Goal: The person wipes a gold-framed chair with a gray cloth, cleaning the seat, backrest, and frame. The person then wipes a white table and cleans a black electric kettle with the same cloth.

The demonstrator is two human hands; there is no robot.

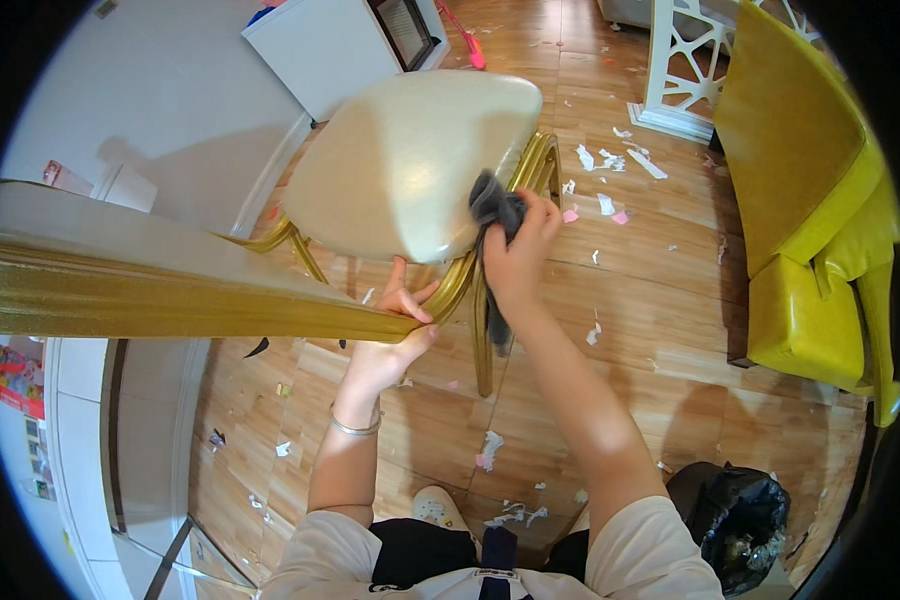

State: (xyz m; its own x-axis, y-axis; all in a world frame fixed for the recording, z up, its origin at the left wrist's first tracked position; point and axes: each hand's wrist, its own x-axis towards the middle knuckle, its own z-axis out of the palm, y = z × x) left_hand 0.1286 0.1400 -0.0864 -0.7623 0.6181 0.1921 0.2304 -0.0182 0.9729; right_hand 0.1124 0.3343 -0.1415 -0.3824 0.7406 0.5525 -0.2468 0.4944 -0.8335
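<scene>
At eleven o'clock, the gold chair [400, 185] seems braced by your left hand [387, 358], fingers curled round its frame [200, 300], so your right hand [515, 260] can grip a bunched grey cloth [493, 203] at the seat's [395, 130] four o'clock edge.

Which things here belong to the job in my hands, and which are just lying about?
In the job:
gray cloth, in the right hand
gold-framed chair, held by the left hand

Just about:
scattered paper scraps
yellow armchair
black-bagged bin
</scene>
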